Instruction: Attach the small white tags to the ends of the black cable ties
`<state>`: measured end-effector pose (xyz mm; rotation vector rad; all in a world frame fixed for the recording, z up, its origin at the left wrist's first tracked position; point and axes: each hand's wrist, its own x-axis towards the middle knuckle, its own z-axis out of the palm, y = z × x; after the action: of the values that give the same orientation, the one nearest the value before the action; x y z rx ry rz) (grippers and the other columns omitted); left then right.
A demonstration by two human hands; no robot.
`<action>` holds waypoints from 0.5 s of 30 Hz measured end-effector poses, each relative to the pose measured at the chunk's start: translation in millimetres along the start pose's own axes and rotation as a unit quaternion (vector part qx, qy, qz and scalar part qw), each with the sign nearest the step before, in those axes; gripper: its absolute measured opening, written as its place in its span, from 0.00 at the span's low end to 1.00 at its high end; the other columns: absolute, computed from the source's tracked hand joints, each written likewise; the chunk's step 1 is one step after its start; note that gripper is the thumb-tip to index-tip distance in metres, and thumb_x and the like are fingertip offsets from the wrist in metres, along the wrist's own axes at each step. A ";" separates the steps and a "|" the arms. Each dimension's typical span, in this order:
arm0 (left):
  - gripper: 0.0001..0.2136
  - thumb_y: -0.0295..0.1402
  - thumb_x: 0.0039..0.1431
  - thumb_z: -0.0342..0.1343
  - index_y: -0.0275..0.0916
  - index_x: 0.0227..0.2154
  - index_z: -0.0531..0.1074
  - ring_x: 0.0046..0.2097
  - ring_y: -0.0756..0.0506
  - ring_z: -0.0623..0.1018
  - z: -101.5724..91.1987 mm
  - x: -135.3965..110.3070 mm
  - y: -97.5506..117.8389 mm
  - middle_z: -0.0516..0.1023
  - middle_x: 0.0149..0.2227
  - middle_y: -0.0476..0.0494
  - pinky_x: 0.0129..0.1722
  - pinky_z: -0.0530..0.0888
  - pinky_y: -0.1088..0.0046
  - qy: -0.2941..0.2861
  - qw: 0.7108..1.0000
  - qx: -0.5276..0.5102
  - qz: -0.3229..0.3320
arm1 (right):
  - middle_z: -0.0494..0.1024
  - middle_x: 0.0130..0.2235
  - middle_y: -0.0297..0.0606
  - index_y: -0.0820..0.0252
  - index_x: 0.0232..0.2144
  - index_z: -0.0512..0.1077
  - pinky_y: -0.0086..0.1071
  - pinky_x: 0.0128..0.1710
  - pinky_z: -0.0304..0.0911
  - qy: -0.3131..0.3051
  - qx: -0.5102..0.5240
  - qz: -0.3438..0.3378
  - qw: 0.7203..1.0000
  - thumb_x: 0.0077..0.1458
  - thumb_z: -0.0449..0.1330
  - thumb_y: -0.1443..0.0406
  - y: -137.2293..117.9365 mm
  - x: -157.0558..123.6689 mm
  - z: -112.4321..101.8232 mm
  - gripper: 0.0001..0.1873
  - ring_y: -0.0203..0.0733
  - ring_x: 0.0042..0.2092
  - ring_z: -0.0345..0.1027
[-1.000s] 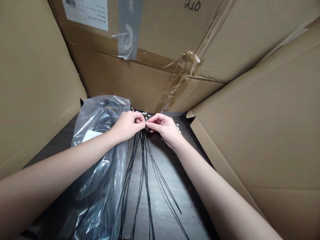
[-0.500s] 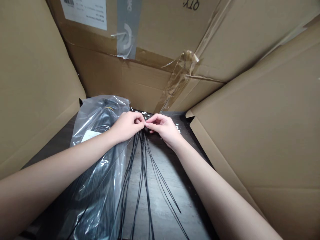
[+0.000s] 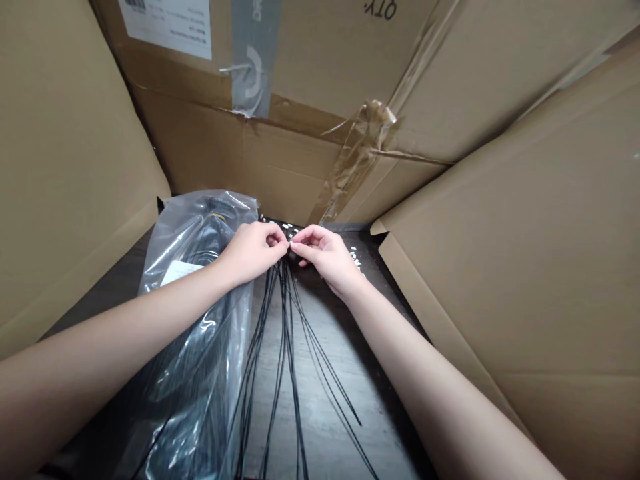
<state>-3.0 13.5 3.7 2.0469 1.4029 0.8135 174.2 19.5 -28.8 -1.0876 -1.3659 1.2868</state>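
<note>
My left hand (image 3: 253,250) and my right hand (image 3: 327,255) meet fingertip to fingertip over the far end of a dark table (image 3: 325,427). Both are pinched shut around the top ends of several thin black cables (image 3: 286,340), which fan out toward me. What exactly sits between the fingertips is too small to make out. Small white pieces (image 3: 289,229) lie scattered just beyond the hands. My left forearm rests over a clear plastic bag (image 3: 200,313) filled with black cables.
Large cardboard boxes wall in the table: one on the left (image 3: 65,167), one at the back (image 3: 310,87) with grey tape and a white label, and one on the right (image 3: 525,233). Crumpled brown tape (image 3: 363,143) hangs off the back box.
The hands stay pinched together on the cable ends and have shifted very slightly away from me. The cables and bag lie as before.
</note>
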 end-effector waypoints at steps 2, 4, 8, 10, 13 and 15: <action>0.08 0.32 0.56 0.57 0.37 0.31 0.81 0.30 0.48 0.76 0.2 0.3 -0.3 0.83 0.29 0.47 0.35 0.69 0.73 0.002 1.000 -0.001 0.001 | 0.75 0.32 0.33 0.60 0.29 0.73 0.26 0.26 0.65 -0.001 -0.004 0.000 1.000 0.38 0.75 0.54 -0.1 -0.1 0.0 0.22 0.32 0.31 0.67; 0.08 0.31 0.56 0.57 0.37 0.30 0.81 0.30 0.48 0.76 0.4 0.4 -0.2 0.82 0.29 0.48 0.35 0.69 0.73 -0.002 1.000 -0.003 0.006 | 0.75 0.32 0.33 0.60 0.29 0.73 0.26 0.26 0.65 -0.002 -0.005 0.001 1.000 0.37 0.76 0.54 -0.2 0.0 0.2 0.22 0.32 0.31 0.67; 0.07 0.30 0.56 0.57 0.37 0.29 0.80 0.30 0.49 0.77 0.8 0.4 -0.2 0.82 0.28 0.48 0.35 0.68 0.73 -0.014 1.000 -0.006 0.013 | 0.75 0.30 0.32 0.60 0.28 0.74 0.26 0.25 0.65 -0.006 -0.001 -0.002 1.000 0.36 0.76 0.54 -0.7 -0.2 0.4 0.22 0.32 0.30 0.66; 0.07 0.30 0.56 0.57 0.37 0.29 0.80 0.31 0.48 0.77 0.7 0.4 -0.6 0.82 0.29 0.48 0.35 0.68 0.74 -0.013 1.000 -0.006 0.009 | 0.75 0.30 0.33 0.60 0.28 0.74 0.26 0.26 0.66 -0.008 -0.002 -0.004 1.000 0.37 0.76 0.54 -1.1 -0.5 0.3 0.21 0.32 0.30 0.66; 0.07 0.31 0.56 0.57 0.36 0.29 0.80 0.32 0.48 0.78 0.4 0.5 -1.1 0.83 0.30 0.47 0.35 0.68 0.73 -0.010 1.000 -0.010 0.002 | 0.75 0.30 0.33 0.60 0.27 0.74 0.26 0.25 0.65 -0.008 -0.003 -0.003 1.000 0.37 0.76 0.54 -1.7 -0.9 0.3 0.21 0.32 0.30 0.66; 0.08 0.31 0.56 0.57 0.36 0.29 0.80 0.32 0.48 0.78 0.1 0.4 -0.8 0.83 0.30 0.47 0.35 0.69 0.73 -0.008 1.000 -0.013 0.000 | 0.75 0.30 0.33 0.60 0.27 0.74 0.26 0.25 0.65 -0.007 -0.001 -0.001 1.000 0.36 0.76 0.55 -1.9 -0.8 0.4 0.21 0.33 0.30 0.66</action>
<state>-3.3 14.1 3.1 2.0298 1.3777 0.8084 173.9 18.6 -27.0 -1.0813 -1.3787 1.2935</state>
